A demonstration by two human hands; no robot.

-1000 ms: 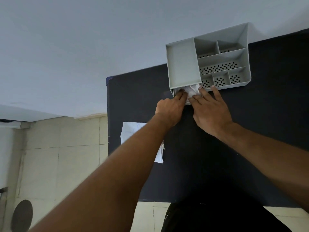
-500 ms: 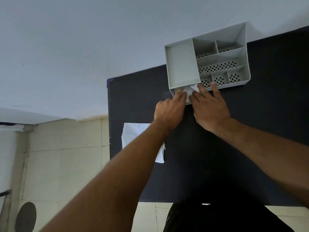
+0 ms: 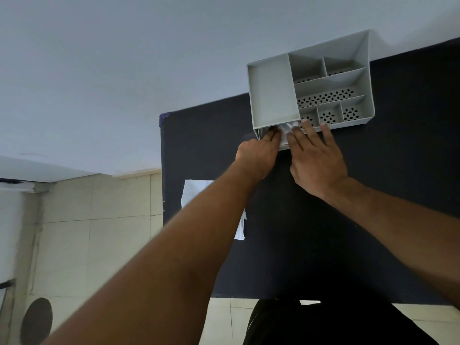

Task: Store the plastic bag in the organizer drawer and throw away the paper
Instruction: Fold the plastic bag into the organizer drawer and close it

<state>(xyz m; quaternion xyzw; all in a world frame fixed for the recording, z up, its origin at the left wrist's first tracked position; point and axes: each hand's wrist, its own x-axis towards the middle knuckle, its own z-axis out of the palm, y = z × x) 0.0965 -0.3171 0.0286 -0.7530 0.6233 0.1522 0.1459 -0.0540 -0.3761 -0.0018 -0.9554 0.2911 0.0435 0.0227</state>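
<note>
A grey organizer (image 3: pixel 273 93) with several compartments stands at the far edge of the dark table (image 3: pixel 373 195), against the wall. Its small drawer (image 3: pixel 283 145) at the lower left front is pulled out a little. A crumpled clear plastic bag (image 3: pixel 286 130) lies in the drawer. My left hand (image 3: pixel 258 155) has its fingers curled into the drawer's left side on the bag. My right hand (image 3: pixel 316 160) lies flat, fingers spread, pressing the bag at the drawer's right. A white paper (image 3: pixel 196 192) lies near the table's left edge, partly hidden by my left forearm.
A pale wall rises behind the table. Left of the table is a cream tiled floor with a dark round object (image 3: pixel 36 319) at the bottom left. Dark clothing (image 3: pixel 323 324) shows at the table's near edge.
Both hands have stayed at the drawer, with the fingers pressed a little deeper onto the bag. Less of the bag shows now. The paper has not moved.
</note>
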